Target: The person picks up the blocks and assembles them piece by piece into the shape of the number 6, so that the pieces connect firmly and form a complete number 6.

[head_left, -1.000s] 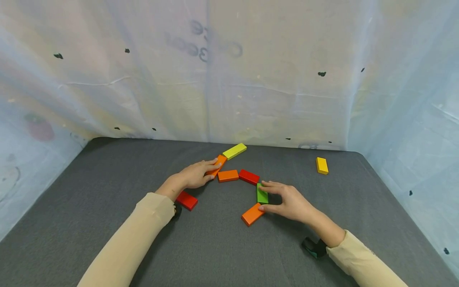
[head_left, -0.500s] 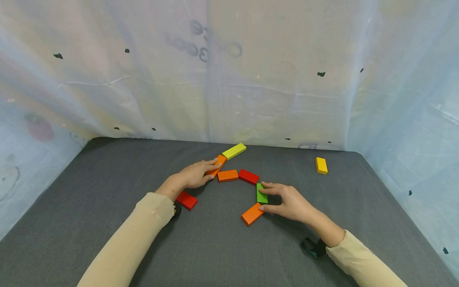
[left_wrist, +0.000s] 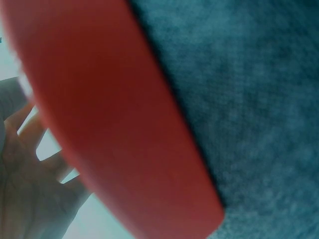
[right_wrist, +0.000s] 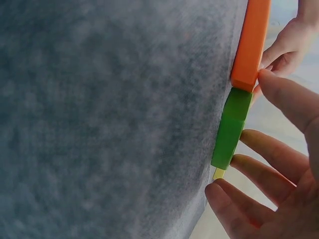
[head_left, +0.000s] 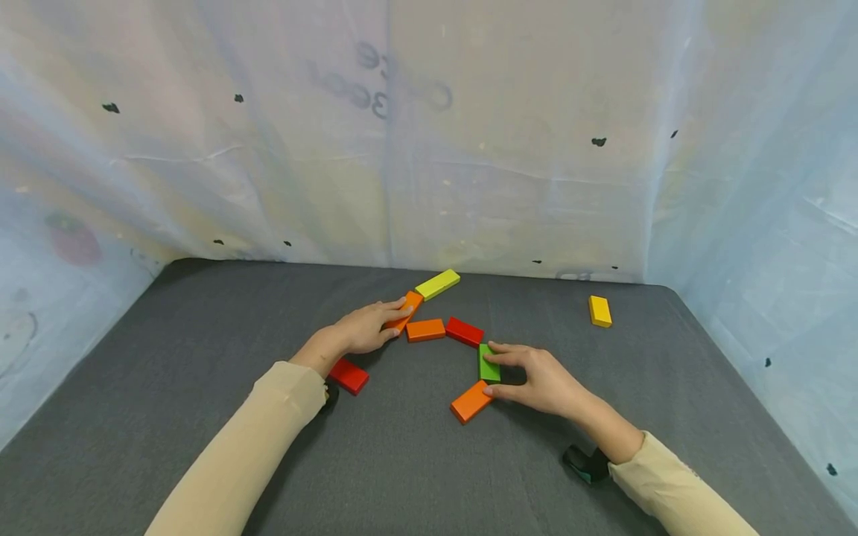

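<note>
At the table's middle, blocks lie end to end in a bent line. The left hand, fingers loosely extended, rests on the left orange block, which lies between the lime block and the middle orange block. The right hand, thumb and fingers spread fairly wide, touches the near orange block and the green block. Uneven thumb pressure could swing near orange askew from green. A left-hand slip could drive middle orange against the far red block. Low withdrawal of the left wrist could knock the near red block beside it.
</note>
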{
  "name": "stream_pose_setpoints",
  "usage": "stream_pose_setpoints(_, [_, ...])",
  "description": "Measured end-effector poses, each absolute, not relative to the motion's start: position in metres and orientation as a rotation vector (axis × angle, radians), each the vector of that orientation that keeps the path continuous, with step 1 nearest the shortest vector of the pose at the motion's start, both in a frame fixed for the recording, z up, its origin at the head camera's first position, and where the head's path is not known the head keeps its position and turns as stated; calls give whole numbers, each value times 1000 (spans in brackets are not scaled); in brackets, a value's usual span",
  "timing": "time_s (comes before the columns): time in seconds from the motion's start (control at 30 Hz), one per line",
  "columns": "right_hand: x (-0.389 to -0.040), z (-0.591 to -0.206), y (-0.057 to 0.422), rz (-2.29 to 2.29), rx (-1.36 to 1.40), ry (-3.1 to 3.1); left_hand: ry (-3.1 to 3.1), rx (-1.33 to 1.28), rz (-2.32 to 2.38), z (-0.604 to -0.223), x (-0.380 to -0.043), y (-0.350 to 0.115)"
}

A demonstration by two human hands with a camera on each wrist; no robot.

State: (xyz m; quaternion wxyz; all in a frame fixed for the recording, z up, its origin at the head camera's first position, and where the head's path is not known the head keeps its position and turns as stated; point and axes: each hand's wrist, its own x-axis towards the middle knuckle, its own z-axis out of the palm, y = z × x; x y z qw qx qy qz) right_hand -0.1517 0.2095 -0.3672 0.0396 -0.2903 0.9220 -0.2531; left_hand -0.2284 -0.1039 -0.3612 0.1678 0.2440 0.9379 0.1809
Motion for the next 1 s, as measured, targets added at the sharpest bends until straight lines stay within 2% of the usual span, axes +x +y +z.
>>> stream_pose_setpoints(1.0, [-168, -366, 244, -809, -774, 2949, 2676, 697, 530, -360, -225, -104])
